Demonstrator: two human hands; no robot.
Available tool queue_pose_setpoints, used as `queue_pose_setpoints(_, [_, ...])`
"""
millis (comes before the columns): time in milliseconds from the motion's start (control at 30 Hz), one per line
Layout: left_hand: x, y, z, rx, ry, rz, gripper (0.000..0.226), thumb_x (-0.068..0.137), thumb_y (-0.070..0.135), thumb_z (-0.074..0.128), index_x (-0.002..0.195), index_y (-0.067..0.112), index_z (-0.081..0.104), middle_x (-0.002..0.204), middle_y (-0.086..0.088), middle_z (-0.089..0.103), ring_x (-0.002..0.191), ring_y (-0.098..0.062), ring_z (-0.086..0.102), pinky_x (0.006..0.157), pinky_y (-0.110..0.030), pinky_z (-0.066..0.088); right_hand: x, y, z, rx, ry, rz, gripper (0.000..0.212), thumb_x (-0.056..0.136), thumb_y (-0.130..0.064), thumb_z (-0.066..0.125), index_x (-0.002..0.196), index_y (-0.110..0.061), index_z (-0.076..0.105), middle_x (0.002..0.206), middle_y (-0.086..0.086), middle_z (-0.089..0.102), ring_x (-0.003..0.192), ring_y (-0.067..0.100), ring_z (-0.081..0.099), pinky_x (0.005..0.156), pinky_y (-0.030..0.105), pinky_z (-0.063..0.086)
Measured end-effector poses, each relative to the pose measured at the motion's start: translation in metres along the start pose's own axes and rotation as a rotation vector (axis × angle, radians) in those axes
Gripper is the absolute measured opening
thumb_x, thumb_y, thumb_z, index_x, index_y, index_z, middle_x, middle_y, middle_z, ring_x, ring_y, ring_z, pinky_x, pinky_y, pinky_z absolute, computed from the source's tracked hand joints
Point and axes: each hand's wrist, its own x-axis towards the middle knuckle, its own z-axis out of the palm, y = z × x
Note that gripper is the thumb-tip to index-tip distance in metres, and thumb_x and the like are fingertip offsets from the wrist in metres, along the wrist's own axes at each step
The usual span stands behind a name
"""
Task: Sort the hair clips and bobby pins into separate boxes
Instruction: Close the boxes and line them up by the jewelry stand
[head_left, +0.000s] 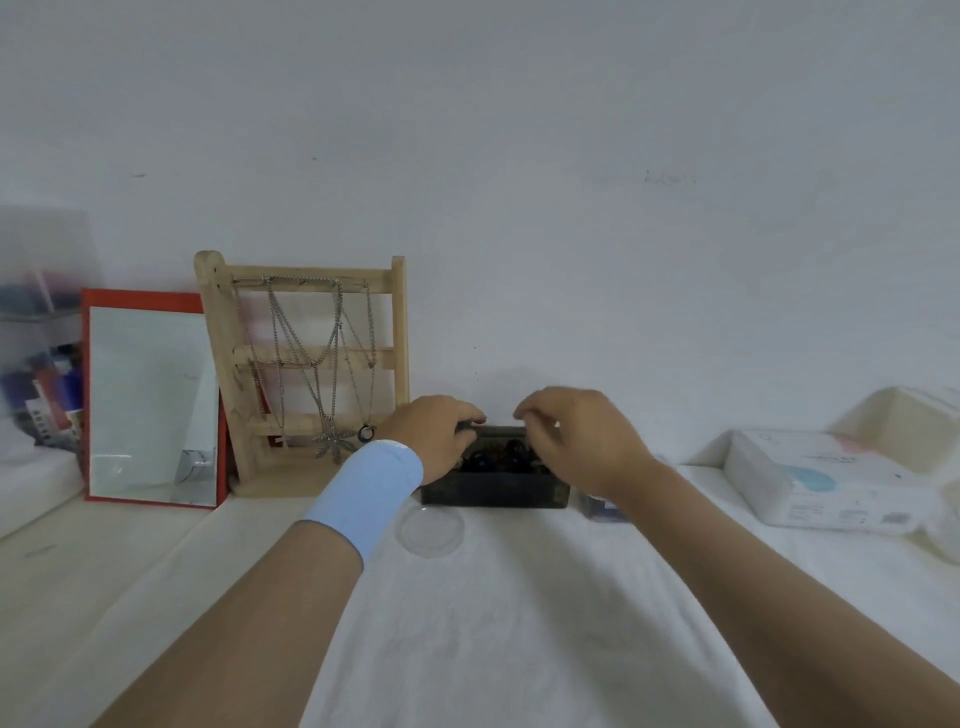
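White wall fills the upper half of the view, and below it a table (519, 623) covered in pale cloth runs up to it. At the far left a clear plastic organiser (36, 364) is blurred and cut by the frame; its red and blue contents cannot be made out. A small blue thing (597, 506) is mostly hidden behind the right wrist. The dark box (493, 491) stands against the wall at the middle, its top edge and both ends covered by the hands. Inside it lie dark rounded pieces (514, 449), too blurred to tell clips from pins. A clear round lid (428, 530) lies flat on the cloth just in front of the box's left end.

Print on the white tissue pack (826, 478) at the right is too small to read; only a blue-green mark shows. A red-framed mirror (153, 400) and a wooden rack (306, 364) hung with chains lean on the wall to the left.

The left hand (441, 436), with a light blue wristband (369, 493), curls its fingers over the box's back left corner and grips it. The right hand (576, 441) hovers over the right end with fingers bent inward and tips drawn together; whether they pinch anything cannot be told. The two hands are near each other but apart.
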Motion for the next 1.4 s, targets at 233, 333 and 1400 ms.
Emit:
queue_pose_setpoints(233, [-0.015, -0.003, 0.013, 0.088, -0.130, 0.018, 0.043, 0.099, 0.028, 0.055, 0.142, 0.022, 0.053, 0.139, 0.001, 0.051, 0.125, -0.021, 0.050, 0.096, -0.026, 0.039, -0.013, 0.022, -0.001, -0.082, -0.590, 0.204, 0.031, 0.101, -0.029, 0.051, 0.129, -0.022, 0.064, 0.130, -0.002, 0.059, 0.117, 0.022, 0.055, 0.100, 0.035, 0.043])
queue_pose_setpoints(333, [-0.014, -0.003, 0.016, 0.187, -0.189, 0.038, 0.042, 0.099, 0.021, 0.056, 0.141, 0.019, 0.055, 0.140, -0.003, 0.050, 0.126, -0.023, 0.050, 0.097, -0.026, 0.040, -0.016, 0.021, 0.004, -0.102, -0.528, 0.214, 0.034, 0.097, -0.029, 0.058, 0.131, -0.023, 0.063, 0.130, -0.003, 0.057, 0.115, 0.020, 0.054, 0.098, 0.032, 0.043])
queue_pose_setpoints(1400, [0.000, 0.020, 0.046, 0.085, -0.067, 0.071, 0.056, 0.095, 0.027, 0.058, 0.147, 0.031, 0.038, 0.147, 0.006, 0.042, 0.132, -0.019, 0.040, 0.108, -0.037, 0.040, -0.038, 0.053, -0.014, -0.498, -0.428, 0.308, 0.058, 0.084, -0.034, 0.065, 0.138, -0.030, 0.044, 0.134, 0.001, 0.044, 0.122, 0.025, 0.043, 0.098, 0.039, 0.037])
